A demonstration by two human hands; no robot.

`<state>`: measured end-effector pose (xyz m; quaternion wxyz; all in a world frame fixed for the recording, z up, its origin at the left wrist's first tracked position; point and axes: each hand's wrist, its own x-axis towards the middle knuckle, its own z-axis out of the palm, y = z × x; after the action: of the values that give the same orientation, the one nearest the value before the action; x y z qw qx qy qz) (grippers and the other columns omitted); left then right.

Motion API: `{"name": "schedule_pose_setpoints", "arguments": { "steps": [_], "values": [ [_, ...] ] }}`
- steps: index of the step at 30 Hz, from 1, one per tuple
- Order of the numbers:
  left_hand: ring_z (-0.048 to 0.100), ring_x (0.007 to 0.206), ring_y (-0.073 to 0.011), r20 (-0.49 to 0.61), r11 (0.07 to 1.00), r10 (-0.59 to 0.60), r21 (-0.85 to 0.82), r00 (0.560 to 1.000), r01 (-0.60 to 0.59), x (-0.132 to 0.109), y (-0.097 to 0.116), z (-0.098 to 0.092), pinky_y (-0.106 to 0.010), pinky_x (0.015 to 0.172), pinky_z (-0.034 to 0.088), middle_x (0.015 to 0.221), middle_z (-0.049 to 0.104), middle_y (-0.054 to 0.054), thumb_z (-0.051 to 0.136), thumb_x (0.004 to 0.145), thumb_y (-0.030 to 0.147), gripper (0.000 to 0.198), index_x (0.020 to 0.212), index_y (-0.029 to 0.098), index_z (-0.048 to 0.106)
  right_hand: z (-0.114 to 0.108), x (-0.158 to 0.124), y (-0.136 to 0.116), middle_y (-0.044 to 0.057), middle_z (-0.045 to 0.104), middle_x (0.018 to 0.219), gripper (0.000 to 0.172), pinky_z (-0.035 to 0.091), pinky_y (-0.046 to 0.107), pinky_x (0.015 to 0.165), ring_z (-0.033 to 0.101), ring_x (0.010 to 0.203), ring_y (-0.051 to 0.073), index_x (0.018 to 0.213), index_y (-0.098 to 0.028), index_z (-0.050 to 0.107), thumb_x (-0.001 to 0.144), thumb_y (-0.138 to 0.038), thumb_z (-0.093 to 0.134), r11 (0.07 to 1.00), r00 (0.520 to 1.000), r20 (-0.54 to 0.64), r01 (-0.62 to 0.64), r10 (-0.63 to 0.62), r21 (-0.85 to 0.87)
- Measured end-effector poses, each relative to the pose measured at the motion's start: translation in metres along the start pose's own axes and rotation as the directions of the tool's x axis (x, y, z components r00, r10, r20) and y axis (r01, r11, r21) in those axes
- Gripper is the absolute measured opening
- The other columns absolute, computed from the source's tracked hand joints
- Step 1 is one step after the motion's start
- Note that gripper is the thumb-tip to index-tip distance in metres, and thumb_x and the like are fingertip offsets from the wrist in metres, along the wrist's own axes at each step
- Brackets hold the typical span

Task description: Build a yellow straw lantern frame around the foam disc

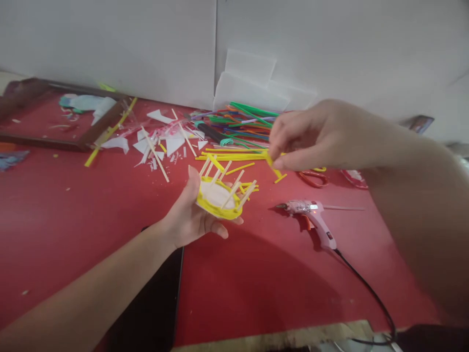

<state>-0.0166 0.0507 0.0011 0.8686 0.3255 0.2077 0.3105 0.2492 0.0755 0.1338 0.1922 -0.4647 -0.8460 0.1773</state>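
Observation:
My left hand (188, 222) holds a small round white base (219, 194) edged with yellow pipe cleaner, tilted slightly above the table. Several short wooden sticks (231, 189) stand up around its rim, and a short yellow piece (216, 163) sits among the stick tops on the far side. To the right and higher up, my right hand (309, 139) pinches a short piece of yellow pipe cleaner (273, 166) between thumb and fingers. Cut yellow pieces lie on the table behind the base. A pink glue gun (311, 212) rests on its side below my right hand, its small light lit.
Coloured pipe cleaners (238, 120) are heaped at the back, near a black-and-teal tool (212, 133) and white scraps (175, 143). Red-handled scissors (313, 179) lie under my right wrist. A brown frame (82, 142) is at left; a black flat object (154, 303) lies beneath my left forearm.

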Motion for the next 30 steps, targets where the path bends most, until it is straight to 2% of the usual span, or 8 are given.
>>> {"name": "schedule_pose_setpoints", "arguments": {
  "steps": [3, 5, 7, 9, 11, 15, 23, 30],
  "values": [
    [0.079, 0.08, -0.0323, -0.032, 0.999, -0.042, 0.011, 0.999, 0.043, -0.001, 0.0, 0.002, -0.032, 0.055, 0.062, 0.093, 0.081, -0.016, 0.06, 0.085, 0.078, 0.074, 0.106, 0.009, 0.079, 0.009, 0.0, -0.015, -0.004, 0.072, 0.083, 0.028, 0.052, 0.024, 0.076, 0.068, 0.083, 0.011, 0.088, -0.017, 0.077, 0.096, -0.036, 0.057, 0.995, 0.993, -0.086, -0.073, 0.079, 0.064],
    [0.079, 0.08, -0.0317, -0.021, 0.998, -0.065, -0.009, 0.998, 0.065, -0.001, 0.0, 0.002, -0.032, 0.055, 0.062, 0.093, 0.081, -0.016, 0.061, 0.086, 0.074, 0.071, 0.107, 0.008, 0.079, 0.013, 0.009, -0.023, -0.006, 0.07, 0.08, 0.031, 0.051, 0.021, 0.074, 0.067, 0.08, 0.008, 0.087, -0.016, 0.077, 0.097, -0.037, 0.057, 0.993, 0.992, -0.068, -0.096, 0.101, 0.074],
    [0.079, 0.082, -0.0308, 0.016, 0.995, -0.089, -0.053, 0.996, 0.09, -0.001, 0.0, 0.001, -0.032, 0.057, 0.063, 0.096, 0.081, -0.015, 0.058, 0.09, 0.072, 0.07, 0.111, 0.008, 0.078, 0.01, 0.025, -0.031, -0.008, 0.068, 0.074, 0.028, 0.047, 0.018, 0.068, 0.063, 0.071, 0.005, 0.084, -0.016, 0.079, 0.093, -0.037, 0.063, 0.996, 0.991, 0.101, -0.083, 0.082, 0.009],
    [0.079, 0.087, -0.0313, 0.073, 0.988, -0.109, -0.104, 0.991, 0.116, 0.0, 0.001, -0.002, -0.034, 0.059, 0.065, 0.1, 0.081, -0.015, 0.056, 0.092, 0.072, 0.07, 0.112, 0.009, 0.077, 0.004, 0.042, -0.037, -0.01, 0.067, 0.069, 0.014, 0.04, 0.016, 0.058, 0.056, 0.061, 0.003, 0.081, -0.018, 0.081, 0.083, -0.031, 0.075, 0.994, 0.929, 0.363, -0.034, 0.069, -0.103],
    [0.079, 0.091, -0.0331, 0.127, 0.982, -0.115, -0.132, 0.985, 0.132, 0.001, 0.001, -0.006, -0.037, 0.061, 0.067, 0.105, 0.081, -0.017, 0.054, 0.092, 0.074, 0.072, 0.113, 0.009, 0.076, -0.002, 0.055, -0.039, -0.011, 0.068, 0.07, 0.007, 0.034, 0.017, 0.053, 0.051, 0.058, 0.001, 0.08, -0.021, 0.083, 0.077, -0.027, 0.081, 0.988, 0.895, 0.441, 0.009, 0.062, -0.156],
    [0.078, 0.096, -0.0352, 0.163, 0.984, -0.11, -0.123, 0.98, 0.131, 0.002, 0.0, -0.012, -0.038, 0.064, 0.067, 0.115, 0.078, -0.022, 0.045, 0.092, 0.08, 0.08, 0.12, 0.01, 0.073, -0.003, 0.062, -0.038, -0.011, 0.068, 0.073, 0.015, 0.033, 0.015, 0.052, 0.051, 0.057, -0.002, 0.08, -0.017, 0.081, 0.081, -0.03, 0.076, 0.982, 0.882, 0.469, 0.037, 0.056, -0.186],
    [0.077, 0.095, -0.0326, 0.121, 0.982, -0.144, -0.102, 0.982, 0.156, 0.002, 0.0, -0.011, -0.037, 0.064, 0.067, 0.115, 0.078, -0.019, 0.043, 0.089, 0.084, 0.083, 0.121, 0.014, 0.074, -0.001, 0.06, -0.044, -0.013, 0.059, 0.055, 0.006, 0.028, 0.017, 0.045, 0.043, 0.045, -0.001, 0.072, -0.02, 0.083, 0.074, -0.026, 0.084, 0.989, 0.879, 0.468, -0.019, 0.088, -0.15],
    [0.078, 0.092, -0.0308, 0.131, 0.981, -0.139, -0.119, 0.981, 0.155, 0.002, 0.003, -0.009, -0.035, 0.061, 0.066, 0.123, 0.076, -0.021, 0.043, 0.092, 0.081, 0.083, 0.126, 0.011, 0.072, 0.0, 0.057, -0.047, -0.012, 0.06, 0.053, 0.007, 0.035, 0.02, 0.049, 0.042, 0.045, 0.002, 0.077, -0.023, 0.083, 0.077, -0.017, 0.082, 0.997, 0.896, 0.441, -0.03, 0.055, -0.064]
  ]
}}
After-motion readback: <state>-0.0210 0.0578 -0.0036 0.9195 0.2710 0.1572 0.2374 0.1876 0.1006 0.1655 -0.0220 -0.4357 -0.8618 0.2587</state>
